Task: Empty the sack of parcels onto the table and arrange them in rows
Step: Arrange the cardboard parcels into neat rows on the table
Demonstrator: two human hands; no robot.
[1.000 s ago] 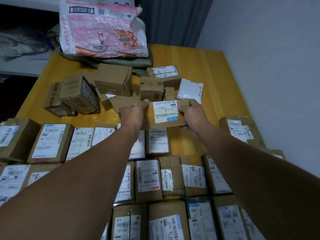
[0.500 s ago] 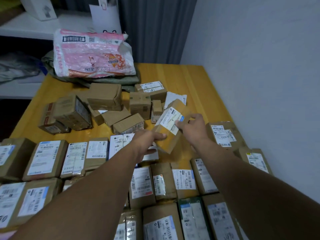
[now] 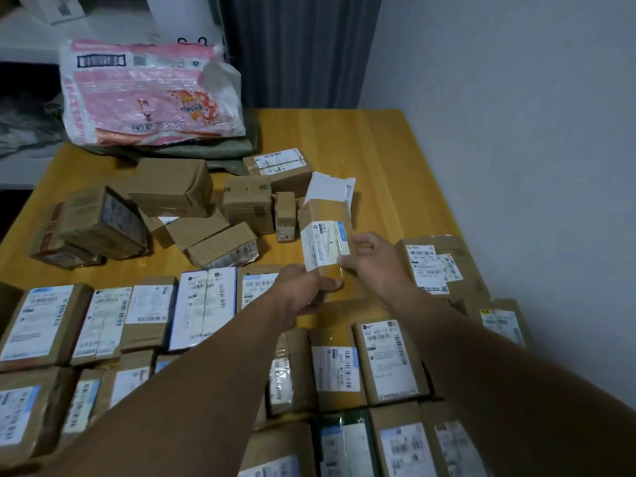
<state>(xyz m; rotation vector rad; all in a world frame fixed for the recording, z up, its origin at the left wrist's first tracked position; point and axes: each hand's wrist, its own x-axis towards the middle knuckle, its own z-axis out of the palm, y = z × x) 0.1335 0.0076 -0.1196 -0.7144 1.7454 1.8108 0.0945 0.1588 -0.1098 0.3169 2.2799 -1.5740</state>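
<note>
A brown cardboard parcel (image 3: pixel 323 235) with a white label is held lengthwise over the table, at the right end of the back row. My left hand (image 3: pixel 303 290) grips its near end and my right hand (image 3: pixel 375 259) pinches its right edge. Rows of labelled brown parcels (image 3: pixel 203 304) lie side by side across the near half of the yellow wooden table (image 3: pixel 378 160). A loose heap of unsorted parcels (image 3: pixel 172 191) sits behind the rows. The pink and white sack (image 3: pixel 144 98) lies crumpled at the table's far left.
A white mailer (image 3: pixel 330 187) leans just behind the held parcel. A larger labelled box (image 3: pixel 437 266) lies to the right of my right hand, close to the grey wall. Dark curtains hang behind the table; shelving stands at the far left.
Both hands pulled the parcel out of the heap towards me, turned it from crosswise to lengthwise and brought it down to the end of the back row.
</note>
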